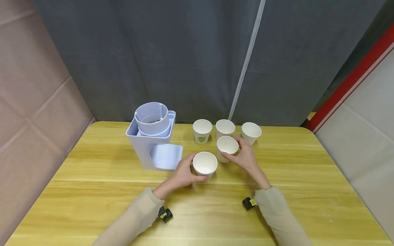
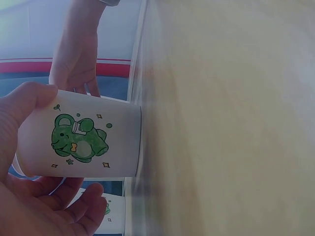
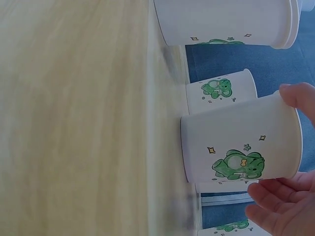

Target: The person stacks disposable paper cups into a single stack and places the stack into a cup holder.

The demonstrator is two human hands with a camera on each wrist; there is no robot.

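Just below the frame's centre, the left hand [image 1: 184,174] grips an upright white paper cup [image 1: 205,164] between thumb and fingers; slightly right and farther, the right hand [image 1: 246,158] likewise grips a second cup [image 1: 227,145], both printed with green animals. Beyond, three more cups [image 1: 202,127] line the far edge of the table [image 1: 301,177], which extends rightward, while a pale dispenser [image 1: 138,150] borders the left.

- The place seemed a small partitioned booth, probably for recording; what kind of building held it could not be told.
- A dark grey curtain [image 1: 184,61] with a pale strip [image 1: 248,59] closed off the back.
- A creased, pinkish sheet [image 1: 37,85] formed the left side; a white sheet [image 1: 363,130] edged with a red band [image 1: 354,78] formed the right.
- A wood-grain tabletop [image 1: 307,171] filled the space between.
- A small black device [image 1: 167,215] at each cuff [image 1: 152,203] hinted at recording.
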